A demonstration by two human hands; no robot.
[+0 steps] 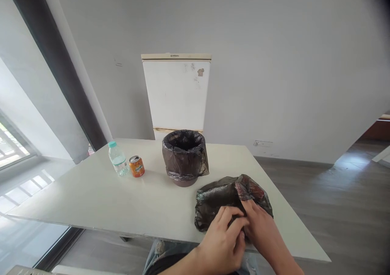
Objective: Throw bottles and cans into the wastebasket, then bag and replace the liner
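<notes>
Left hand (224, 238): near side of black bag (216, 202), back up, fingers bent, thumb tucked below, tips right beside right hand (260, 222); contact unclear. Right hand: over bag's near right part, fingers pointing forward, some tips hidden under its film, grip unclear. Left forearm (185, 263), right forearm (282, 254): bare, converging on bag from its near side.

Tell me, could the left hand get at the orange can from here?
Probably, with a stretch: the lined bin stands beyond the straight path across the table to the orange can, but the left hand is busy at the black bag.
</notes>
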